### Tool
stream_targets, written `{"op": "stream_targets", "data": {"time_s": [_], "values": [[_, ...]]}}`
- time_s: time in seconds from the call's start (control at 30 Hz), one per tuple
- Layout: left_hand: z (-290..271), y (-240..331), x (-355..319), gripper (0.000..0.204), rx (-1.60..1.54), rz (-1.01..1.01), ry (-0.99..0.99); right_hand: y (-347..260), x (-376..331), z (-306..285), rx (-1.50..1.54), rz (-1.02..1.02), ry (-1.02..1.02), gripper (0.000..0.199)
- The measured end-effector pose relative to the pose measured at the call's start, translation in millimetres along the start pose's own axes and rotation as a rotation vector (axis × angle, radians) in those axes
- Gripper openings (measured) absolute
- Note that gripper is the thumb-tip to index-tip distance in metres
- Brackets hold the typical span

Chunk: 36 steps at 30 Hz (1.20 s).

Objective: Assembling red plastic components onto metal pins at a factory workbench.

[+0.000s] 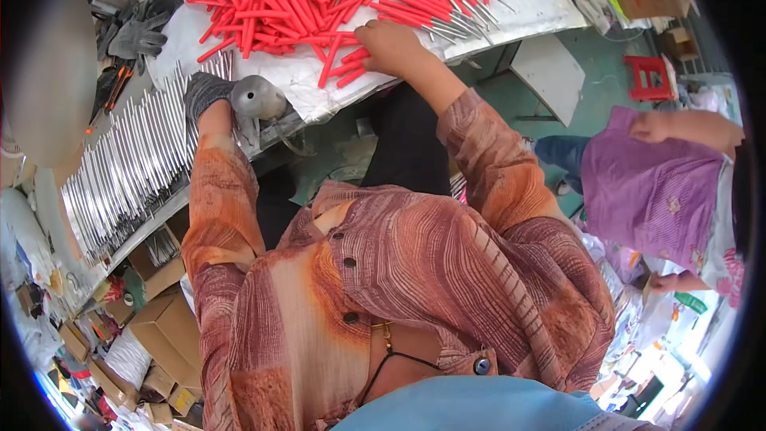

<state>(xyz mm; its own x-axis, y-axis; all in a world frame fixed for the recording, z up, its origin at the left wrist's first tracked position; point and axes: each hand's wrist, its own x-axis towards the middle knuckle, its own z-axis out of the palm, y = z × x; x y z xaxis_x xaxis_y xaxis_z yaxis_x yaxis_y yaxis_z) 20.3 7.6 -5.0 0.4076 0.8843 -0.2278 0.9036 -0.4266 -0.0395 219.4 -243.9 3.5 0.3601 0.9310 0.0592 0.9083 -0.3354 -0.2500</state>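
My right hand, bare, is closed over red tubes at the front edge of a white-covered table. Its fingertips are partly hidden under the palm. Close by, a large heap of loose red tubes spreads over the cover. My left hand wears a dark grey glove and is curled at the end of a long row of shiny metal rods. What those fingers hold is hidden. Right beside the glove sits a rounded grey metal fixture with a small hole in its face.
Red tubes fitted on metal rods lie fanned out right of the heap. Grey gloves and orange-handled pliers lie at the left. Cardboard boxes stand lower left. A red stool and another person holding purple cloth are at the right.
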Motion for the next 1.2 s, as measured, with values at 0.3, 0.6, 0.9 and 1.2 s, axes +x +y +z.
{"op": "stream_targets", "data": {"time_s": [0.3,0.6,0.9,1.2], "values": [[-7,-5,-3,0.060,-0.156,0.024,0.013,14,-3,5,0.059,0.000,-0.130,0.032],[-1,-60,1,0.059,-1.093,0.059,0.247,11,-5,8,0.073,-0.148,-0.008,0.020],[-46,-43,-73,0.049,-1.902,-0.221,0.455,-4,-20,0,0.676,0.198,0.709,0.028],[-77,-35,-88,0.048,-2.075,-0.180,0.499,15,-46,-22,-0.060,0.228,0.104,0.013]]}}
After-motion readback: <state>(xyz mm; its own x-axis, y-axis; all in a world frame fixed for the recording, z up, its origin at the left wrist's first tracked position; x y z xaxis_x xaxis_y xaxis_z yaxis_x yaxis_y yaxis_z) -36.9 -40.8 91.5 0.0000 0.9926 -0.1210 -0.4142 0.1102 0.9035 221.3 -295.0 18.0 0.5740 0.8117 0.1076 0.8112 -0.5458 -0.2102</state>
